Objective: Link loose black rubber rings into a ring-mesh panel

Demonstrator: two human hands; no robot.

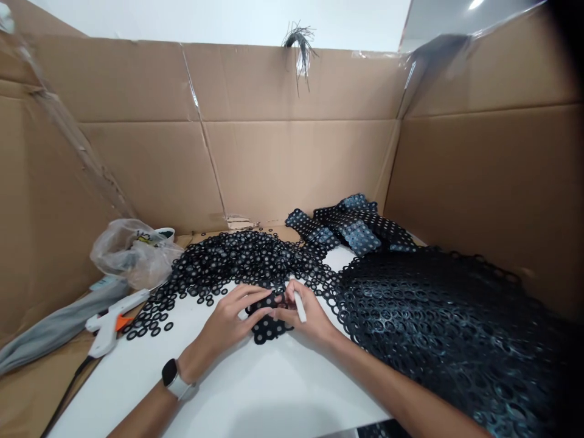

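My left hand (232,313) pinches the left edge of a small piece of joined black rings (269,328) lying at the middle of the white board. From the other side, my right hand (310,313) grips a slim white pen-shaped tool (300,306), its fingertips at the same piece. The tool's working end is hidden by the fingers. Just beyond both hands spreads a heap of loose black rings (241,255).
A large sheet of linked black rings (438,316) covers the right side. Finished-looking ring strips (360,228) lie at the back. At left are a white glue gun (107,331), grey cloth (59,328) and plastic bag (137,252). Cardboard walls (296,146) enclose the white board (274,389).
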